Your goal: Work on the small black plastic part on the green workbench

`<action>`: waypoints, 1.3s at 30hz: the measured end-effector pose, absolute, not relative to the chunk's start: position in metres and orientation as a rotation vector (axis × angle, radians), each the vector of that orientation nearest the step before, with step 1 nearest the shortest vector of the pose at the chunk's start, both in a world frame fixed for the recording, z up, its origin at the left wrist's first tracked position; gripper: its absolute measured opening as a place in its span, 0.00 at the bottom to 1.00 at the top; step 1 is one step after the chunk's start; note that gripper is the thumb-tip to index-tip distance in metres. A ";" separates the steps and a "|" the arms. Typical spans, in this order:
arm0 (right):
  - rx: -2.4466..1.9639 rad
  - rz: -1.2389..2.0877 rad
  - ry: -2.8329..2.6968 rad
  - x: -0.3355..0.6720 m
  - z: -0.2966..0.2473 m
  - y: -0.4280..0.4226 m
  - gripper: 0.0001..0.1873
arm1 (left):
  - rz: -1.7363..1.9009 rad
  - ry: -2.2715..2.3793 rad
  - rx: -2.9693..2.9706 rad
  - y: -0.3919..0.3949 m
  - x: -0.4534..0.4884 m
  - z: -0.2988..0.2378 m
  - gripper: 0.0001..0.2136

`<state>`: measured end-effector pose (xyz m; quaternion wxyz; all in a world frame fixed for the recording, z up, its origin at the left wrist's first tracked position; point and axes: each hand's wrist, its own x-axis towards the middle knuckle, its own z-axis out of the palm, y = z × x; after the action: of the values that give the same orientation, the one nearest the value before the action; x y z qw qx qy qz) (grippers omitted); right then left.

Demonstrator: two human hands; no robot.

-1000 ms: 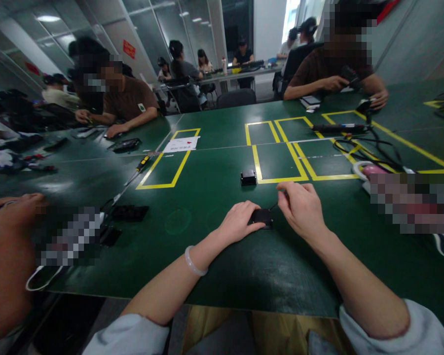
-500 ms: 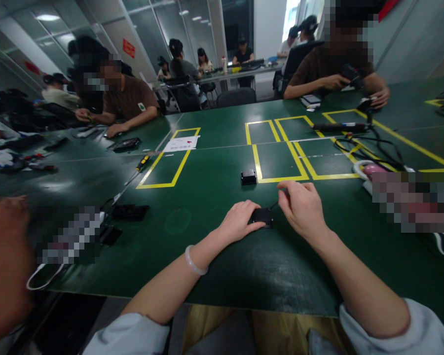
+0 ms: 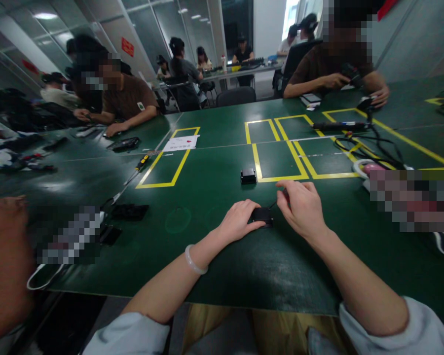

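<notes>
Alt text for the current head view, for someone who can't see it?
A person's left hand grips a small black block on a green table while the right hand holds a thin dark tool angled toward it. Beyond sits a second black block beside yellow tape outlines; two people in brown shirts are across the table.

Left hand (image 3: pixel 240 218) held flat black rectangular block (image 3: pixel 262 216) on green tabletop (image 3: pixel 270 281); right hand (image 3: pixel 301 204) pinched thin dark rod (image 3: pixel 273 205) beside block; small black box (image 3: pixel 248 176) stood beyond.
</notes>
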<state>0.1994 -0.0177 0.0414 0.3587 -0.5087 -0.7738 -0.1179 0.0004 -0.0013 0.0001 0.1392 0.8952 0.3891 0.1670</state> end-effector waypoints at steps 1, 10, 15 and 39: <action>-1.315 -0.298 -1.996 0.199 0.042 -0.018 0.09 | 0.481 1.122 2.586 -0.001 0.000 0.000 0.18; -1.325 -0.326 -2.006 0.200 0.042 -0.017 0.08 | 0.472 1.129 2.578 -0.001 0.000 0.000 0.18; -1.324 -0.318 -2.011 0.199 0.044 -0.019 0.09 | 0.483 1.120 2.588 -0.001 0.000 0.001 0.18; -1.308 -0.325 -1.974 0.200 0.041 -0.017 0.07 | 0.484 1.127 2.586 -0.002 0.000 0.000 0.18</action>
<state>0.1999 -0.0169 0.0414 0.3669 -0.5090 -0.7683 -0.1265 -0.0001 -0.0016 -0.0001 0.1393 0.8947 0.3900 0.1674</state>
